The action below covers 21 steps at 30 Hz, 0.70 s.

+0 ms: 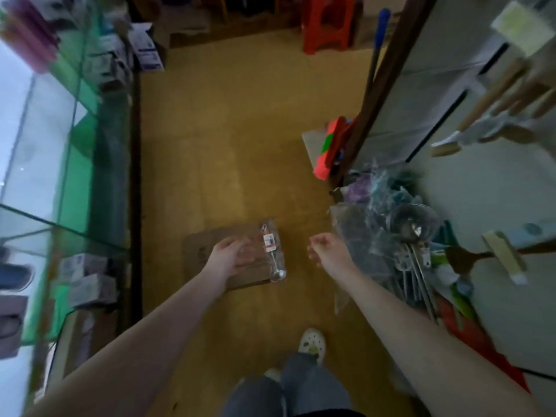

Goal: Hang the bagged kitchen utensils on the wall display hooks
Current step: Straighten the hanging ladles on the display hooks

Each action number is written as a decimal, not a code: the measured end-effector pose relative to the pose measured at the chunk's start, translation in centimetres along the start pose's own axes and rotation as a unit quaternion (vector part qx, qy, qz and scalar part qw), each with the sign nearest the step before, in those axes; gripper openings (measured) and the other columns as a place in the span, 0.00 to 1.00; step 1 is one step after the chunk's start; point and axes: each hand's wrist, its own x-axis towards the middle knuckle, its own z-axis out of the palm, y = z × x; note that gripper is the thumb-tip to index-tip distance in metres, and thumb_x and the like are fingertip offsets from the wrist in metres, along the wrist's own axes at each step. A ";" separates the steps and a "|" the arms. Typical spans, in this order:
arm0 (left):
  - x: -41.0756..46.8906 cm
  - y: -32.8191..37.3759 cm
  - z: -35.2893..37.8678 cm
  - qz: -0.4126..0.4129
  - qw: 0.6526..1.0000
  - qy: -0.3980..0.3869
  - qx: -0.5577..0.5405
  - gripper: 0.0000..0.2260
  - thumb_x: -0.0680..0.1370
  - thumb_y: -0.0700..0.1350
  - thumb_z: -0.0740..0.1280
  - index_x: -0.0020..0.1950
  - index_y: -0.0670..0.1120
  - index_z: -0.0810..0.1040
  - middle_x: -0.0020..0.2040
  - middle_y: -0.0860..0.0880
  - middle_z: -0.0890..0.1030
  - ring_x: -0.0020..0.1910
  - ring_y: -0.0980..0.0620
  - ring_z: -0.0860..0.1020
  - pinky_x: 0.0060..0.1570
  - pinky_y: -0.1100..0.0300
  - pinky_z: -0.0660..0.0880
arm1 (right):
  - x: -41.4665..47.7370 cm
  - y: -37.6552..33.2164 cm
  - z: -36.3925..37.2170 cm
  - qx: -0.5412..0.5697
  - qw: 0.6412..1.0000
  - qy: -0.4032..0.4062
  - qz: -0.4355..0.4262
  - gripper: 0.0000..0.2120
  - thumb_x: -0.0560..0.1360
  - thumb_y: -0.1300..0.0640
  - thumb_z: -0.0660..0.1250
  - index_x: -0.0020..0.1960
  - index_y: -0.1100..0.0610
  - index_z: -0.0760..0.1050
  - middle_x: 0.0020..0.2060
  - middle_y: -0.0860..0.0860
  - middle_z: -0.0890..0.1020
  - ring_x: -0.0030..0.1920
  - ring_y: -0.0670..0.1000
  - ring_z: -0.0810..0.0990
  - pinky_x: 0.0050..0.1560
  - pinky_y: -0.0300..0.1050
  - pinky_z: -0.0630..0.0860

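Left hand (230, 255) was out in front, palm down, fingers reaching right onto a clear bagged spoon (272, 251). The fingers showed through the plastic and looked curled on the bag's left edge (motion blur, so the exact grip wasn't readable). The spoon hung bowl-down inside the bag, with a red-and-white label near its top. A flat piece of cardboard (198, 251) sat right behind hand and bag; couldn't tell whether it lay on the floor (240, 130) or was carried with them.

Right hand (326, 251) was just right of the bag and apart from it, fingers loosely curled, nothing visible in it. It was close to the cluster of bagged ladles and skimmers (412, 230) already hanging on the wall (481, 191) to the right, but not touching them as far as I could see.

Further out on the same wall: wooden-handled tools (496, 91) hung high up and a brush (504, 255) was lower down, both blurred. A glass display case (45, 176) ran along the left side, with small boxes (90, 284) inside. A red stool (328, 25) stood at the far end of the floor. One white shoe (313, 344) showed below the arms.
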 end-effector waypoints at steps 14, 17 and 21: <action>25.6 -7.9 -1.1 -0.067 0.997 0.030 -0.034 0.03 0.79 0.43 0.64 0.51 0.45 0.76 0.51 0.43 0.80 0.51 0.43 0.80 0.52 0.48 0.77 | 21.4 9.0 12.3 -0.118 0.990 -0.031 0.074 0.05 0.78 0.56 0.62 0.54 0.53 0.73 0.50 0.49 0.78 0.52 0.51 0.78 0.46 0.42 0.71; 34.9 -12.6 -0.7 -0.051 0.997 0.061 -0.012 0.09 0.80 0.42 0.61 0.59 0.42 0.73 0.49 0.43 0.79 0.49 0.45 0.79 0.44 0.54 0.76 | 28.1 14.5 16.9 -0.143 0.986 -0.035 0.079 0.10 0.78 0.57 0.64 0.58 0.57 0.73 0.52 0.51 0.78 0.50 0.49 0.75 0.47 0.41 0.70; 46.1 -19.7 0.2 -0.054 0.994 0.092 0.020 0.15 0.79 0.42 0.60 0.66 0.41 0.70 0.48 0.45 0.78 0.44 0.48 0.76 0.44 0.55 0.72 | 36.3 21.3 23.4 -0.145 0.985 -0.021 0.095 0.15 0.77 0.55 0.65 0.62 0.58 0.70 0.57 0.53 0.77 0.46 0.49 0.74 0.39 0.40 0.69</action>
